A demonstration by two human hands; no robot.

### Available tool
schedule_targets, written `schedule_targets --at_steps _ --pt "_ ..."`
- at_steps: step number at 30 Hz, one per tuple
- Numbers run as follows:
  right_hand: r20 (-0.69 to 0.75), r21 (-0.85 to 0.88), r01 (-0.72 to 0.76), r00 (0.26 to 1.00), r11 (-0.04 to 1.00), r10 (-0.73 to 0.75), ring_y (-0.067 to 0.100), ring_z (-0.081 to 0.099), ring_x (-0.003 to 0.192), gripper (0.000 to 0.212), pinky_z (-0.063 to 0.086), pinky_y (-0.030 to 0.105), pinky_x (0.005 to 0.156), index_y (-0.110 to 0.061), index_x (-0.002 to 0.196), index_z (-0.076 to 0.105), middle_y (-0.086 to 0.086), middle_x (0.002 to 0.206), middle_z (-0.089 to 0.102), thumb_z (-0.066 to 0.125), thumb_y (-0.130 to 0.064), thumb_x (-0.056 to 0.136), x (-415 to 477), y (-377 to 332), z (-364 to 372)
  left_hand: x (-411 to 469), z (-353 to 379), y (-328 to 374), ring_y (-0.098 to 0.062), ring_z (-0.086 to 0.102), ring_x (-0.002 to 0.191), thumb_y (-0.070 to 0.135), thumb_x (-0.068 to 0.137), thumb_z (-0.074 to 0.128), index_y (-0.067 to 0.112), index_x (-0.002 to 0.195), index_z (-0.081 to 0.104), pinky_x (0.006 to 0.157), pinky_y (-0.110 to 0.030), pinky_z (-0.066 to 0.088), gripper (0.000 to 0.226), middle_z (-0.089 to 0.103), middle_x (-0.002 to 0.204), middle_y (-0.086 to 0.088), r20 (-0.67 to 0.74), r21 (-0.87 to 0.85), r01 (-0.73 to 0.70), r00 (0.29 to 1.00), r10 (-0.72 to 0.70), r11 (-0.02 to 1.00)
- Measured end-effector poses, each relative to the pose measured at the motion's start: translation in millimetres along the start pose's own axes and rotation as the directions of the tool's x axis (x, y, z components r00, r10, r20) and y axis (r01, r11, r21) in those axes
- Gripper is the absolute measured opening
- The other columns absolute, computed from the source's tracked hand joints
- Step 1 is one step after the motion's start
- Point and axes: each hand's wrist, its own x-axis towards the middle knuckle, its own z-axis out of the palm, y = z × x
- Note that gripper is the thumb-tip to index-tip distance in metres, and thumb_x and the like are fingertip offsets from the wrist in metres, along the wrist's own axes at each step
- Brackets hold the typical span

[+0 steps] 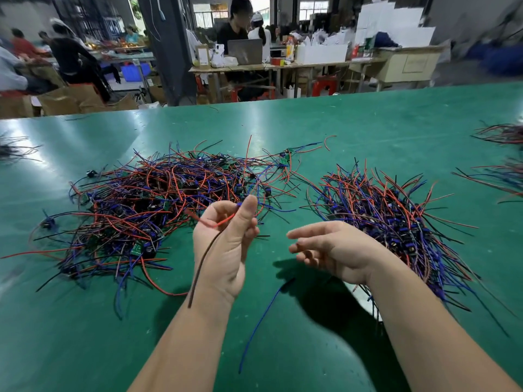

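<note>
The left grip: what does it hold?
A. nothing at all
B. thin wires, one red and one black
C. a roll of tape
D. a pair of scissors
B: the left grip has its thumb and fingers curled round thin wires; a red one crosses in front of the palm and a black one hangs down over the wrist.
</note>
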Motion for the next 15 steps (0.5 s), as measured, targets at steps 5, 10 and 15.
schedule_targets --at_steps 5,10,15 --pt "0.16 0.221 0.157 0.968 0.962 -0.195 0.006 0.055 0.051 0.023 0.047 0.014 0.051 -0.006 0.086 0.074 0.005 0.071 0.067 0.063 -0.023 0.076 1.6 0.1 13.3 -1.9 -4.9 -18.0 -0.008 0.048 0.056 0.027 0.056 0.083 0.019 0.069 0.055 0.055 -0.02 0.042 0.032 0.057 0.062 0.005 0.229 0.523 -0.308 0.949 0.218 0.794" --pt "-0.03 0.202 0.233 0.972 0.951 -0.231 0.005 0.051 0.046 0.008 0.043 0.012 0.044 -0.005 0.067 0.068 0.004 0.059 0.063 0.067 -0.012 0.068 4.2 -0.3 6.8 -6.0 -4.8 -27.5 -0.004 0.063 0.065 -0.012 0.071 0.071 0.024 0.075 0.063 0.067 -0.02 0.051 0.038 0.068 0.07 0.011 0.397 0.645 -0.317 0.917 0.05 0.695" --pt "-0.093 0.182 0.238 0.97 0.954 -0.225 0.006 0.047 0.044 0.009 0.043 0.013 0.042 -0.003 0.07 0.063 0.006 0.058 0.059 0.065 -0.002 0.079 7.1 -2.4 3.5 -6.8 -1.6 -19.0 -0.014 0.071 0.075 -0.014 0.076 0.052 0.015 0.073 0.072 0.065 -0.022 0.055 0.036 0.074 0.075 -0.004 0.289 0.462 0.043 0.937 -0.196 0.886"
